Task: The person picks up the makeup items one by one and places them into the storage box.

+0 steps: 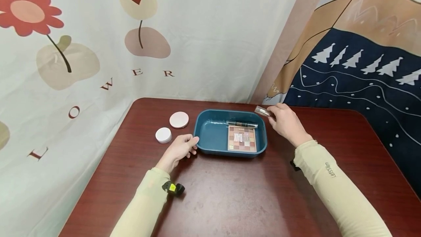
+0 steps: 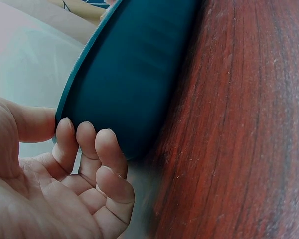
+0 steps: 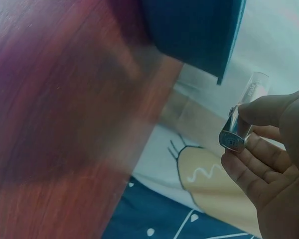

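Observation:
My left hand [image 1: 179, 149] pinches the near-left rim of a blue tray [image 1: 210, 149] between thumb and forefinger; its other fingers curl below the rim in the left wrist view. Inside the tray, on the right, lie an eyeshadow palette [image 1: 241, 139] and a slim dark tube with clear ends [image 1: 243, 124]. Past the tray's far-right corner, my right hand [image 1: 287, 124] holds up a lipstick [image 1: 262, 111] with a clear cap. In the right wrist view the lipstick [image 3: 241, 117] is pinched between thumb and fingers, its silvery base facing the camera.
Left of the tray a round white jar [image 1: 163, 135] and a round pale pink compact [image 1: 179, 119] sit on the dark red wooden table [image 1: 230, 196]. Behind the table's far edge hangs a printed curtain [image 1: 210, 46].

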`<state>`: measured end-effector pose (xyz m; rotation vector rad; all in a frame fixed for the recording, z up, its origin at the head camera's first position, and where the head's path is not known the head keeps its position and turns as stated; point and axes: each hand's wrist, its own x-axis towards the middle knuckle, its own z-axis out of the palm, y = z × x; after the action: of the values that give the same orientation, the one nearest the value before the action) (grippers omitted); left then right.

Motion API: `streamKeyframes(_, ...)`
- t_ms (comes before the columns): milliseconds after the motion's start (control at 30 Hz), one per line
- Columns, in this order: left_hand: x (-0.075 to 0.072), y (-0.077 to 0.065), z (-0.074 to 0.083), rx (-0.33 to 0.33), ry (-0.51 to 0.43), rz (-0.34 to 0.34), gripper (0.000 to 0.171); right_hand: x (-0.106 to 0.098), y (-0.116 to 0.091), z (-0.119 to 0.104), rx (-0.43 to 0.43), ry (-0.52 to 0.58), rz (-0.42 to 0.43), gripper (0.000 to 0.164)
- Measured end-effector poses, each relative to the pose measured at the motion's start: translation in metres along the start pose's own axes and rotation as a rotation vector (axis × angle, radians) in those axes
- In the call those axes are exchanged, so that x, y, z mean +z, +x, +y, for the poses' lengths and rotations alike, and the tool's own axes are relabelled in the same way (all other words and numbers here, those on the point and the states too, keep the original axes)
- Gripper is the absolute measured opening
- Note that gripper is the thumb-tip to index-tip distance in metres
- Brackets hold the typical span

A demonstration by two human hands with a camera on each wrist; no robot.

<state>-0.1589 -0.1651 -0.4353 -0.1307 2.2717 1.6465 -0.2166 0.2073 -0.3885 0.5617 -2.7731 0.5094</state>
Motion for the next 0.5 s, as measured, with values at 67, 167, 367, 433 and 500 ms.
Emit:
streamKeyframes(67,0.0,0.0,-0.001,0.002,0.001,-0.002,0.035,0.0,0.001,-0.004,0.0,0.003,-0.01,0.026)
streamKeyframes(167,0.0,0.0,-0.001,0.006,0.004,-0.002,0.035,-0.001,0.002,-0.01,-0.009,0.003,-0.018,0.026)
streamKeyframes(367,-0.001,0.001,-0.001,0.02,0.021,0.001,0.035,-0.004,0.005,-0.021,-0.032,-0.002,-0.041,0.024)
streamKeyframes(433,-0.001,0.001,-0.001,0.024,0.021,0.0,0.035,-0.005,0.006,-0.024,-0.04,-0.008,-0.048,0.024)
streamKeyframes(500,-0.001,0.001,-0.001,0.027,0.023,0.0,0.035,-0.006,0.007,-0.027,-0.053,-0.015,-0.055,0.024)
